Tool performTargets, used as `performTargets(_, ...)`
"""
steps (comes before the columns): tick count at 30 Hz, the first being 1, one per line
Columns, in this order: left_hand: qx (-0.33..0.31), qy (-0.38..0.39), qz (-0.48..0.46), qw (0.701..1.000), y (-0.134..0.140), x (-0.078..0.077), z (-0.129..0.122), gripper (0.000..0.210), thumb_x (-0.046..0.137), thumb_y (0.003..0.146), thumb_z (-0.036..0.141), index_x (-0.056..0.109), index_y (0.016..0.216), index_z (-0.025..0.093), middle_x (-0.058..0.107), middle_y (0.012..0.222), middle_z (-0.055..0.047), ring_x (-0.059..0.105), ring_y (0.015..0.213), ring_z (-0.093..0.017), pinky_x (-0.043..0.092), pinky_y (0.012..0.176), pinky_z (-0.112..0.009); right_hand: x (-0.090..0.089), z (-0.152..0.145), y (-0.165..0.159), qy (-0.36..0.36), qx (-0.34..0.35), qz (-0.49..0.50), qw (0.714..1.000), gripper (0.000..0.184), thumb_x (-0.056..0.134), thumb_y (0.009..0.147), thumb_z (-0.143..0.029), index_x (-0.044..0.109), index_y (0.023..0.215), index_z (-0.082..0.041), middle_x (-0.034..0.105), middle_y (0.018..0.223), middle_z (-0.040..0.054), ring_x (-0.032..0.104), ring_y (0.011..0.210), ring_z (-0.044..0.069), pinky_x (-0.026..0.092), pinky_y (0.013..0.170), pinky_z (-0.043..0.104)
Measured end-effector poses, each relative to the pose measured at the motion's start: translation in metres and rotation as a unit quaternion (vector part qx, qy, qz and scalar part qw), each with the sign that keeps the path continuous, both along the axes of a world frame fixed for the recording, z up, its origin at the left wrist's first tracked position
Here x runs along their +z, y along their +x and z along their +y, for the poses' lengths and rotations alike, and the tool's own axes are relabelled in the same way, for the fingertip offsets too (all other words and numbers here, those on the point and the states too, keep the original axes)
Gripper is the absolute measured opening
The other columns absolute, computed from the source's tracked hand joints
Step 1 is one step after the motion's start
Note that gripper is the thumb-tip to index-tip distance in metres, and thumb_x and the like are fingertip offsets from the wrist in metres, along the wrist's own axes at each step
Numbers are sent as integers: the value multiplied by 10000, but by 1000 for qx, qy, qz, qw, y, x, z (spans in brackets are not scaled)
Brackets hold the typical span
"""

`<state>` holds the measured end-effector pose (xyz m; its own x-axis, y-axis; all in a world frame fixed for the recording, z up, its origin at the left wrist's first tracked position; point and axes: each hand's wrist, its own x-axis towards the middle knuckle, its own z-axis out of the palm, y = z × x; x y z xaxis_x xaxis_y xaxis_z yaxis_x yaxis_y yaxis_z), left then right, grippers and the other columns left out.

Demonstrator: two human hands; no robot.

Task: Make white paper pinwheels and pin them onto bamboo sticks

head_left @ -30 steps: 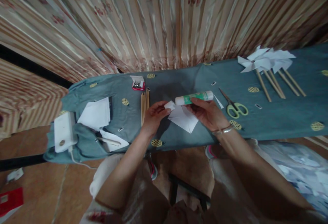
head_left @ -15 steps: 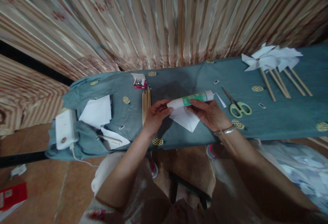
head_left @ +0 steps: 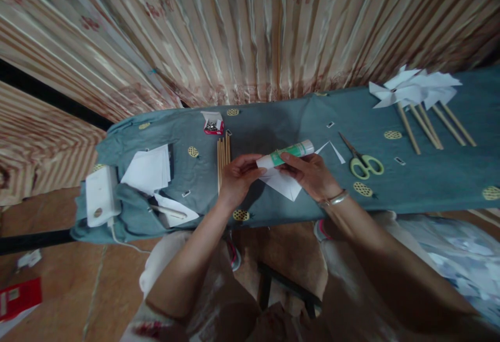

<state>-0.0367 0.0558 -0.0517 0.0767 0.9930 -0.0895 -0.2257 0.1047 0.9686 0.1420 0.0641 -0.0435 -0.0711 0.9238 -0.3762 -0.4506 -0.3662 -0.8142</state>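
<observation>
A glue stick (head_left: 299,149) with a green label lies tilted between my two hands, above the tabletop. My left hand (head_left: 242,175) pinches its white end, apparently the cap, between thumb and fingers. Around the labelled body, my right hand (head_left: 312,172) has its thumb on top and fingers underneath. Below the glue stick is a folded sheet of white paper (head_left: 287,186), its pointed corner toward me and its upper part hidden by the hands. Several thin wooden sticks (head_left: 223,154) lie just left of my left hand.
Green-handled scissors (head_left: 365,166) and a paper scrap (head_left: 336,153) lie to the right. Paper pinwheels (head_left: 414,89) on sticks are at far right. A red box (head_left: 213,124) of small metal pieces stands behind. Paper squares (head_left: 146,169) and a white power strip (head_left: 101,198) sit left.
My right hand has moved left toward my left hand, and the glue stick looks shorter end to end. More of the paper scrap shows on the right.
</observation>
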Motion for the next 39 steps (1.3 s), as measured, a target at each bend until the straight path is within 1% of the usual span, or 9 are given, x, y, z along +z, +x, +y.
performTargets(7,13,2,58,998,3,-6,0,341,857,607,285,751,917,192,756,905,-31,689,831,-183,538,805,-316,-3,0,-12,-7,8,-21,1000,381,932,465,-432,751,667,-164,740,640,28,678,561,112,554,534,182)
performTargets(13,37,54,176,982,0,-12,13,314,779,705,337,748,972,175,748,916,-43,668,832,-187,510,778,-300,-9,1,-1,116,27,-162,980,408,839,613,-519,726,816,-183,747,717,27,690,619,150,553,574,259)
performTargets(16,76,72,281,954,-11,-15,24,284,722,767,311,723,1012,168,736,906,-43,663,801,-183,507,742,-292,-11,-2,26,186,-9,-314,931,314,742,749,-455,705,918,-193,752,797,43,705,677,183,559,642,311)
performTargets(20,62,141,466,872,-23,-18,33,233,678,822,245,688,1047,186,727,951,-53,665,892,-215,515,836,-343,-12,-17,56,268,50,-516,812,190,585,876,-312,723,938,-197,761,872,67,715,756,228,561,715,365)
performTargets(24,47,323,553,767,-16,-11,17,335,699,832,243,636,1154,172,656,1232,-115,555,1189,-283,440,1026,-446,-17,-35,63,388,111,-552,730,211,519,916,-209,717,981,-178,761,1007,95,715,944,250,562,877,402)
performTargets(26,-23,396,550,735,-6,-6,2,280,687,858,275,643,1119,182,676,1159,-98,581,1108,-261,471,971,-420,-21,-41,62,427,121,-558,701,231,489,934,-181,710,998,-159,751,1057,116,700,997,250,550,924,418)
performTargets(28,-118,440,537,710,5,-5,-13,188,661,885,278,657,1041,174,700,1036,-75,605,999,-236,499,876,-377,-25,-46,62,447,122,-567,681,235,485,941,-170,705,1020,-144,740,1088,132,689,1023,252,545,940,431)
performTargets(30,-153,454,540,692,12,-7,-23,159,653,892,259,663,1021,166,704,1020,-71,602,1000,-239,492,834,-367,-28,-50,63,457,128,-574,668,233,494,938,-165,701,1041,-141,730,1116,139,679,1044,256,542,951,443)
performTargets(39,-169,454,564,668,17,-22,-25,162,559,962,258,691,992,170,719,969,-51,605,943,-199,453,798,-338,-30,-54,64,455,135,-589,653,206,535,910,-150,693,1042,-153,715,1144,135,658,1063,261,547,950,456)
